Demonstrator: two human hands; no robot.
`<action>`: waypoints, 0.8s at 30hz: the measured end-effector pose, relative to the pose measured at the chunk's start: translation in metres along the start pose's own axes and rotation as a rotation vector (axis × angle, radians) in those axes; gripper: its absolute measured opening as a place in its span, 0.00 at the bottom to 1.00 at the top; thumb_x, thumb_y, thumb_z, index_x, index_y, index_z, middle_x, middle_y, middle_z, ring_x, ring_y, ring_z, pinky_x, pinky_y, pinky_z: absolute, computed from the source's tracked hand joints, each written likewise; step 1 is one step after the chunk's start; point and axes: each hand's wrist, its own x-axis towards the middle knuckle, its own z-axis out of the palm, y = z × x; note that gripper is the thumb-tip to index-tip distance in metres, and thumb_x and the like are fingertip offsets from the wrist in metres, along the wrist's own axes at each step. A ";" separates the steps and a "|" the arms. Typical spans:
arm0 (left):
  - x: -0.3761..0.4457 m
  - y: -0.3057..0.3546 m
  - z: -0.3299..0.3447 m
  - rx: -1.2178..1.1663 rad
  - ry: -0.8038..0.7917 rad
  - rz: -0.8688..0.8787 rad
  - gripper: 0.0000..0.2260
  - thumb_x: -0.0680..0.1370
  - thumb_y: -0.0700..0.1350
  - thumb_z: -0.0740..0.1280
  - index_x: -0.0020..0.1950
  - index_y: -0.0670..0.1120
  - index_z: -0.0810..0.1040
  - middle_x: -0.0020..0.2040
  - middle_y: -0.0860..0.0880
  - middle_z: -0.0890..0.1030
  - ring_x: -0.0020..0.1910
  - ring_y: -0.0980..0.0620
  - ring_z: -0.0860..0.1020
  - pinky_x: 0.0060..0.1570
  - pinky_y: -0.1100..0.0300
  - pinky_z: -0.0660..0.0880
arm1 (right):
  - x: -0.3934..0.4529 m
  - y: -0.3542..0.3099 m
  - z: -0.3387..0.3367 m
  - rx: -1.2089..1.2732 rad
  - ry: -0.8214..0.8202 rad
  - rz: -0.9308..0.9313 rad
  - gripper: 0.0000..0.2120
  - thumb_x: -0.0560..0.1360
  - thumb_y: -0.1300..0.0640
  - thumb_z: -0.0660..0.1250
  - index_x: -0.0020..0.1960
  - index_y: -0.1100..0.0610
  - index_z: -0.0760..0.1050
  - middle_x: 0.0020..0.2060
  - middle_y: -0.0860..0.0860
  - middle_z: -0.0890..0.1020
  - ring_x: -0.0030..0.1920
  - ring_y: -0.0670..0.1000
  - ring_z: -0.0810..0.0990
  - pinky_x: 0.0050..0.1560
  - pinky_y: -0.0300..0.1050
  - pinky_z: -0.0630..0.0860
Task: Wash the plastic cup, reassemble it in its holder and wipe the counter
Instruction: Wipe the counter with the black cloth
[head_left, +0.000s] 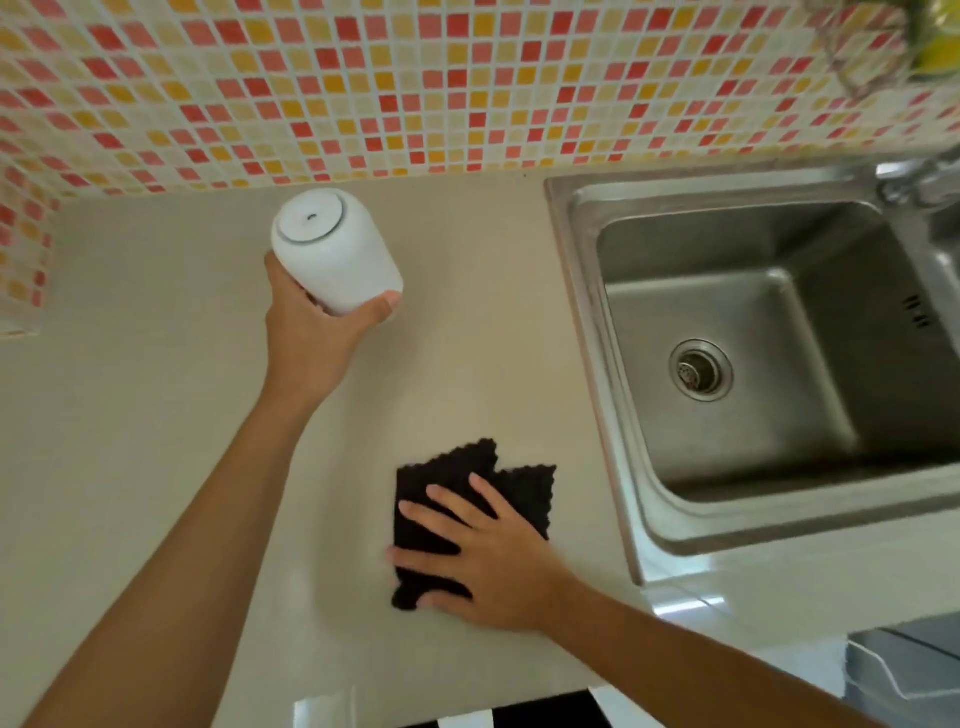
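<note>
**Dark cloth pressed flat, white cup held off the bench**

Nearest, at the lower edge, a glossy black-and-white strip below the bench front; on the right, a grey object partly cut off, unclear what. Just beyond, right hand (493, 558) laid palm-down on a dark brown, scallop-edged knitted cloth (452, 499), fingers (421, 519) spread open and flat, pinning rather than clutching; cloth lying on the pale beige smooth bench (156, 415), a little left of the sink's front corner, its far edge poking out past the fingertips. Further out and to the left, left hand (311, 338) wrapped around the lower part of a white, rounded plastic cup (335, 249), thumb on the right side, remaining fingers curled behind; cup tilted, flat grey-ringed end with a small slot facing the camera; apparently lifted clear of the bench, though contact hard to judge. To the right, set into the bench, a stainless steel sink (582, 322) with round drain strainer (698, 370) in its basin; chrome tap base (914, 182) at the far right corner, blurred. Farthest back, a mosaic wall of small red, orange and cream tiles (363, 88).
</note>
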 end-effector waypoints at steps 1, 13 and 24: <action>0.000 0.002 0.000 0.005 0.010 0.002 0.43 0.64 0.52 0.79 0.72 0.53 0.58 0.64 0.59 0.71 0.60 0.63 0.72 0.52 0.75 0.70 | 0.022 0.020 -0.006 -0.025 0.042 0.032 0.22 0.80 0.37 0.52 0.73 0.38 0.62 0.76 0.47 0.61 0.77 0.53 0.53 0.73 0.63 0.50; -0.027 -0.013 -0.015 0.016 0.118 -0.042 0.43 0.64 0.54 0.79 0.73 0.54 0.58 0.64 0.61 0.72 0.61 0.65 0.72 0.60 0.62 0.72 | 0.004 0.032 -0.013 -0.018 0.135 0.411 0.24 0.80 0.36 0.52 0.74 0.40 0.60 0.77 0.50 0.59 0.76 0.56 0.56 0.73 0.62 0.52; -0.044 -0.017 0.008 0.030 0.091 -0.066 0.45 0.64 0.53 0.80 0.73 0.53 0.58 0.64 0.60 0.72 0.59 0.64 0.72 0.55 0.68 0.71 | 0.115 0.186 -0.078 -0.044 0.138 0.745 0.27 0.79 0.34 0.45 0.75 0.39 0.55 0.77 0.52 0.57 0.75 0.58 0.53 0.71 0.61 0.53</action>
